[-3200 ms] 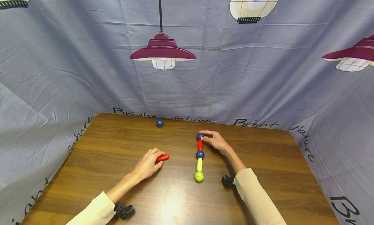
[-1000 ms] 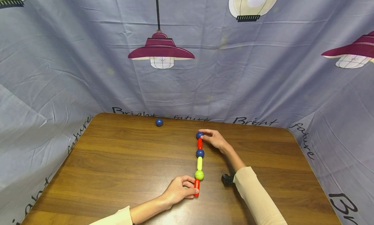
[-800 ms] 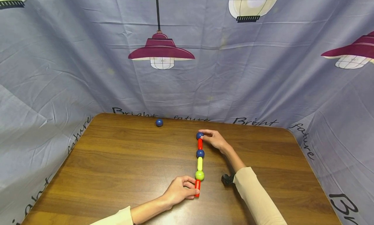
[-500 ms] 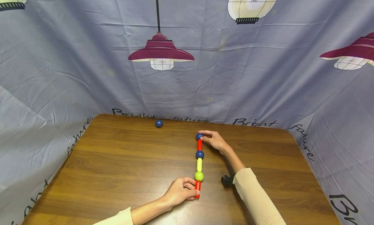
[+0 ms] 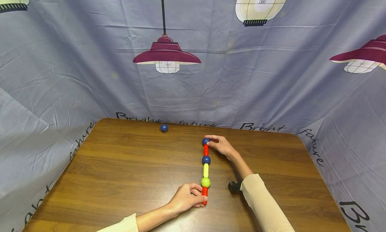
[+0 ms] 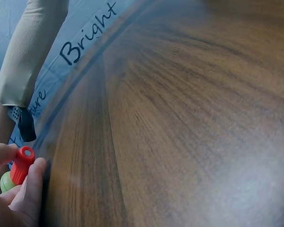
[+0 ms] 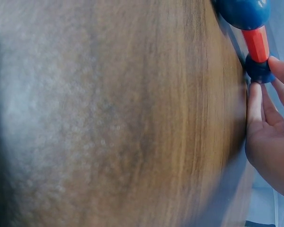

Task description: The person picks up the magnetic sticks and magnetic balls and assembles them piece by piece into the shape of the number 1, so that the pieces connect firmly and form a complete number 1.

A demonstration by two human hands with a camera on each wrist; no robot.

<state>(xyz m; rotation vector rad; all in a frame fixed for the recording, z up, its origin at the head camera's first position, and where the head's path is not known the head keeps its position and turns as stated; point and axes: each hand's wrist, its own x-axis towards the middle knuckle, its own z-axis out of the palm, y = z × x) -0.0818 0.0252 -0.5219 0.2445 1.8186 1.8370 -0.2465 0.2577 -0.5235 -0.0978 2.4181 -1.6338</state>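
Note:
A straight chain of balls and rods lies on the wooden table. From its far end it runs blue ball (image 5: 205,141), red rod (image 5: 206,150), blue ball (image 5: 206,160), yellow-green rod (image 5: 206,170), green ball (image 5: 205,182). At the near end a second red rod (image 5: 205,192) meets the green ball. My left hand (image 5: 184,199) pinches this near rod between thumb and fingers; in the left wrist view the rod (image 6: 22,164) shows a round hole in its end. My right hand (image 5: 221,145) pinches the far blue ball (image 7: 259,70) between thumb and fingers.
A loose blue ball (image 5: 164,128) sits near the table's back edge, left of the chain. Grey printed curtains (image 5: 211,91) hang behind the table (image 5: 126,165) and at both sides. A black wrist device (image 5: 234,186) is on the right forearm.
My left hand has brought the near red rod rightward to the green ball and turned it in line with the chain. Lately the rod has rolled slightly. My right hand stays on the far ball.

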